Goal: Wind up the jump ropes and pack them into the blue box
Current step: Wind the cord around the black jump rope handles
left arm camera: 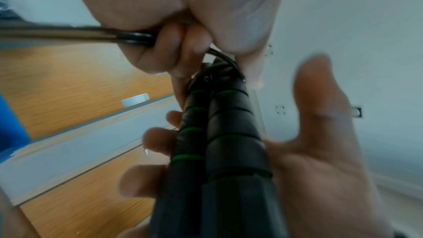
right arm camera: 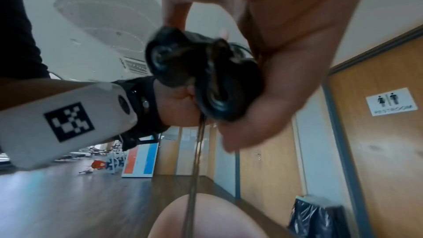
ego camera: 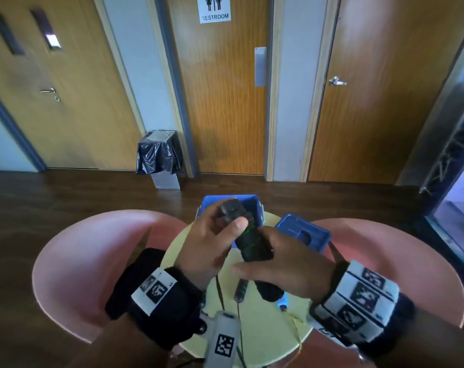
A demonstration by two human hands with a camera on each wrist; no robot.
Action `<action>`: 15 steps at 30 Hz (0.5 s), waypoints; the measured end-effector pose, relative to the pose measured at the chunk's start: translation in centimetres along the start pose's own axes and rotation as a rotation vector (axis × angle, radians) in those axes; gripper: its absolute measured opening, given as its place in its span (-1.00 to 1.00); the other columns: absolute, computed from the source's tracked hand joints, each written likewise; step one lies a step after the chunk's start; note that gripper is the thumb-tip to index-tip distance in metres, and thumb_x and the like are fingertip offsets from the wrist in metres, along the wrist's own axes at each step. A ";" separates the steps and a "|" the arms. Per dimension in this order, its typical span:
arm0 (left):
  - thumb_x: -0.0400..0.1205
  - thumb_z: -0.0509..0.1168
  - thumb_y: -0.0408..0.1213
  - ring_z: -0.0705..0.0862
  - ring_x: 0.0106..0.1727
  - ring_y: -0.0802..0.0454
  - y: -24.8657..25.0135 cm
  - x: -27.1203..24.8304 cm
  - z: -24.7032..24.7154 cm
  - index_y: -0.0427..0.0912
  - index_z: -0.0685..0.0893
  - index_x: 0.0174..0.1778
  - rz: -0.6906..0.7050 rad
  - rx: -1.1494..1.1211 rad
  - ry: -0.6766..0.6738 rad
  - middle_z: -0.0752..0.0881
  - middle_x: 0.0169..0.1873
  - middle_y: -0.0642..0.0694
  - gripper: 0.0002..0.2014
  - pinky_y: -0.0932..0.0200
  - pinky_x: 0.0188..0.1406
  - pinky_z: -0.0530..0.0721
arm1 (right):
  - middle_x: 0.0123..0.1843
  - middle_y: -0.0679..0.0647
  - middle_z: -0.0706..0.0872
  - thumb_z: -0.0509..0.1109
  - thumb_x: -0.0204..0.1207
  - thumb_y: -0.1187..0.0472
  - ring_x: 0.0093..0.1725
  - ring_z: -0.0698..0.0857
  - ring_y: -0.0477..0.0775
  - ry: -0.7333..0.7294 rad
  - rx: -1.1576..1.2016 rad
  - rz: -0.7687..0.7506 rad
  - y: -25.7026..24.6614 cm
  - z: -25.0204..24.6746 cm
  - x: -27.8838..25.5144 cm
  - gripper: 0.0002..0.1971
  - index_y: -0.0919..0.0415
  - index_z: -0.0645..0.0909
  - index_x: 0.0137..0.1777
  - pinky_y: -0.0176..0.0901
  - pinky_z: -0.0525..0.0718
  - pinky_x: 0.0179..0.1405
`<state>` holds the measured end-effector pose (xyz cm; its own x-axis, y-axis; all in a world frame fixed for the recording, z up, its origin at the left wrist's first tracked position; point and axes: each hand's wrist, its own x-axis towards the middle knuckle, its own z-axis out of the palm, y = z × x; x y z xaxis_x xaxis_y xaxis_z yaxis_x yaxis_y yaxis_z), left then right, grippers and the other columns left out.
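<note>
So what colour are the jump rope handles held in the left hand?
The jump rope handles are black with thin green rings, clearest in the left wrist view, gripped by the left hand.

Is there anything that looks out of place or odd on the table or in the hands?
Nothing looks damaged or spilled. The left hand grips the paired black handles while the right hand holds the cord. The blue box stands open, its lid beside it. A blue-tipped handle lies loose on the table.
</note>
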<state>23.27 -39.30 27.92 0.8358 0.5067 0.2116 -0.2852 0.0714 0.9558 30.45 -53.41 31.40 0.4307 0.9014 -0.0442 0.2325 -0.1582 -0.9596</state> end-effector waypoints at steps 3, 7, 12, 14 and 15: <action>0.39 0.49 -0.10 0.78 0.01 0.14 -1.0 0.3 2.2 0.04 0.73 0.08 0.067 0.144 0.015 0.84 -0.08 -0.01 -0.67 0.31 -0.01 0.67 | -0.37 0.20 0.47 0.43 0.41 0.36 -0.42 0.48 0.12 0.035 -0.162 0.023 1.5 -1.1 0.3 -0.82 0.33 0.44 -0.16 0.00 0.47 -0.37; 0.66 0.34 -0.47 0.70 -0.40 0.33 -1.6 0.6 4.0 -0.12 0.63 0.21 0.012 0.124 -0.040 0.76 -0.46 0.13 -0.75 0.53 -0.32 0.58 | -0.28 0.29 0.45 0.34 0.13 0.31 -0.37 0.43 0.23 0.027 0.321 0.282 3.0 -3.2 -0.5 -0.73 0.26 0.43 -0.15 -0.04 0.43 -0.39; 0.45 0.45 -0.17 0.32 -0.54 0.04 -2.7 0.5 5.2 0.01 0.69 0.28 -0.012 -0.026 0.017 0.65 -0.53 0.08 -0.56 0.30 -0.52 0.18 | -0.33 0.15 0.52 0.27 0.10 0.29 -0.45 0.49 0.12 -0.224 0.813 0.348 3.9 -4.9 -2.0 -0.61 0.26 0.46 -0.01 -0.18 0.53 -0.44; 0.37 0.48 -0.08 0.26 -0.37 -0.19 -2.4 0.3 6.2 0.13 0.74 0.27 -0.014 -0.085 0.043 0.69 -0.43 0.01 -0.51 -0.03 -0.36 0.07 | -0.32 0.14 0.52 0.28 0.09 0.30 -0.45 0.50 0.12 -0.249 0.857 0.330 4.1 -5.4 -2.0 -0.61 0.27 0.47 -0.02 -0.17 0.54 -0.43; 0.36 0.49 -0.07 0.25 -0.34 -0.20 -2.4 0.3 6.5 0.19 0.74 0.24 -0.009 -0.086 0.054 0.70 -0.42 0.01 -0.52 -0.03 -0.38 0.08 | -0.31 0.15 0.52 0.31 0.06 0.30 -0.44 0.50 0.12 -0.271 0.871 0.323 4.2 -5.5 -2.0 -0.59 0.27 0.47 -0.02 -0.16 0.55 -0.43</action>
<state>27.22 -44.91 27.05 0.8126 0.5510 0.1899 -0.3194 0.1486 0.9359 35.38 -58.09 29.03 0.1195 0.9464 -0.3002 -0.6371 -0.1588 -0.7542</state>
